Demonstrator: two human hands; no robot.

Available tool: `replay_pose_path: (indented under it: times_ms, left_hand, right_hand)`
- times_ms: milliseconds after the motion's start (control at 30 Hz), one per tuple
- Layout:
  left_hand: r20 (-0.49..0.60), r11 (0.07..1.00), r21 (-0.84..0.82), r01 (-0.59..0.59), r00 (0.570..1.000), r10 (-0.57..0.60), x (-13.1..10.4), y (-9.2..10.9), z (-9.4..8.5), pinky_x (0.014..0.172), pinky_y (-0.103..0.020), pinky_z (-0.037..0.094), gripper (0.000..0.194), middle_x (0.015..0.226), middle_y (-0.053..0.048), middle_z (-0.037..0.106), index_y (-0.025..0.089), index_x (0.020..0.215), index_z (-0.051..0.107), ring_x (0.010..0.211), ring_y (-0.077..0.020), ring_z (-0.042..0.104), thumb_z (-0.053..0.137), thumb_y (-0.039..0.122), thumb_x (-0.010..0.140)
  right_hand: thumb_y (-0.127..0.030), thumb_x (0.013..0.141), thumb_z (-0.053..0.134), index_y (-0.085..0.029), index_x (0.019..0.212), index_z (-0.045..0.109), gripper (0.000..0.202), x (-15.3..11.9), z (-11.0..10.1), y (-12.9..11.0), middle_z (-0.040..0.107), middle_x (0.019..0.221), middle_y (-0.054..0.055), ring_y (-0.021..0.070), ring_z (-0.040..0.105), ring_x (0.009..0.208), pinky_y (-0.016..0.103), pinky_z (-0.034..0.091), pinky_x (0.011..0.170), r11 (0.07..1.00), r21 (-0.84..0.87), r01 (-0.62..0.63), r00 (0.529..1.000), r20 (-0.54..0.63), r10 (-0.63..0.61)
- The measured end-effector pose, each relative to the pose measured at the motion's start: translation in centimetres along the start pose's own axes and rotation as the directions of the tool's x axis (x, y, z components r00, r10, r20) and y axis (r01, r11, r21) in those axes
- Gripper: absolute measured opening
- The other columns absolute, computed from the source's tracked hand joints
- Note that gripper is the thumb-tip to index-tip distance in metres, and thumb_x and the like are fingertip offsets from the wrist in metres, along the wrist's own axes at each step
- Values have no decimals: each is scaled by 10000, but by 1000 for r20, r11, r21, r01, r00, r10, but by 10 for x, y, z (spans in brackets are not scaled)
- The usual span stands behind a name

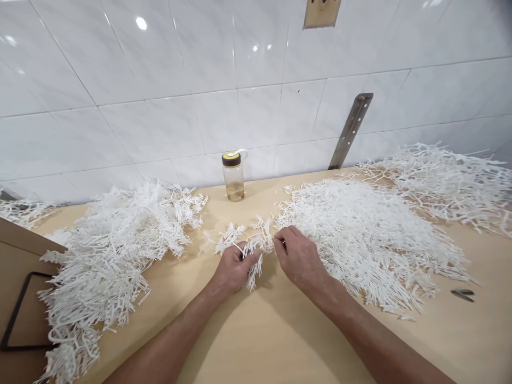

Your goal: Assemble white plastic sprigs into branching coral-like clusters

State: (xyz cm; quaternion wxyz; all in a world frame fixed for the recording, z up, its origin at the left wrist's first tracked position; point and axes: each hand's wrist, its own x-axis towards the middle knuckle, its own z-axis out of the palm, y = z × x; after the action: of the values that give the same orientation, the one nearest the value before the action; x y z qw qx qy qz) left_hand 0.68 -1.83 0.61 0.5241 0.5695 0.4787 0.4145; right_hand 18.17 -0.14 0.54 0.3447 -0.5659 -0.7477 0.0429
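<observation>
Sprig, white and branched: we hold it above the bench, between two heaps. Left hand: grip closed, thumb and fingers clasping the sprig. Right hand: grip drawn into a pinch beside the sprig's far side; we cannot tell whether a strand lies in it.

Step in hand, as we judge it: fine fingertip work on one small piece. Next move, in our judgement: it calls for a steady left hold and a light, precise right pinch, since thin tips could snag or snap.

Materials: left heap, matted and feathery, with short forked ends; right heap, denser, its strands spread like needles; net-like pile, looser, open and branching, behind the right heap. All look plastic and matt.

Also listed: clear cylindrical bottle, dark-rimmed lid, pale liquid low inside; perforated metal strip, leaning on glossy tiled wall; small dark metal item, right of the right heap.
</observation>
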Motion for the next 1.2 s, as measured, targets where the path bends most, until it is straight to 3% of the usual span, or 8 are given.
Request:
replay_pose_path:
  times_ms: [67,167,233,333,400,833,1033,1200]
  left_hand:
    - [-91,998,-19,64,994,-65,1,-2,0,389,-206,270,424,444,74,411,206,664,466,379,-73,336,665,564,774]
    - [-137,994,-39,100,985,-105,1,-2,1,349,-201,246,420,400,80,418,205,651,484,325,-68,316,668,565,764]
    - [-148,994,-49,95,984,-101,0,-2,2,349,-199,268,416,403,74,440,198,647,500,324,-71,349,679,558,755]
    - [-184,996,-47,74,980,-81,-1,-2,4,369,-200,319,399,420,65,469,192,654,512,349,-85,418,694,534,747]
    - [-199,997,-34,68,977,-73,0,-4,5,373,-203,335,388,423,65,478,192,655,510,351,-92,441,700,519,741]
    - [-166,999,-13,48,985,-50,-2,-4,6,346,-211,347,364,446,48,510,160,734,628,355,-108,468,684,520,748]
    - [-169,999,-14,47,984,-49,-3,-5,7,358,-219,350,395,448,51,498,166,726,612,354,-110,462,677,554,751]
    - [-235,1000,7,5,972,-3,-2,-8,8,387,-215,371,409,462,57,494,196,656,512,383,-109,478,703,550,732]
  right_hand:
    - [-134,897,482,-173,822,574,126,3,-6,4,612,825,59,161,538,658,287,382,619,1000,26,-13,996,-85,15]
    - [-139,864,479,-158,916,615,147,4,-13,2,650,927,85,157,562,651,299,416,641,994,97,-52,988,-138,65]
    - [-201,879,488,-169,903,641,157,2,-14,-5,677,881,70,162,589,653,297,434,638,974,207,-96,994,-37,106]
    - [-342,901,523,-192,837,663,214,-2,-10,-16,696,755,26,167,619,646,283,445,609,921,339,-191,971,202,127]
    - [-385,891,549,-194,843,672,232,-5,-6,-20,709,762,19,166,628,660,282,448,614,908,363,-210,958,261,118]
    - [-231,847,529,-201,868,683,158,-8,1,-18,714,742,9,154,616,628,265,441,600,916,352,-193,968,220,119]
    - [-216,844,523,-204,844,677,154,-8,0,-20,710,736,7,154,614,626,265,440,598,914,370,-167,975,199,98]
    - [-229,857,518,-203,836,670,156,-10,2,-21,689,712,8,155,597,615,265,426,577,917,376,-136,981,178,73]
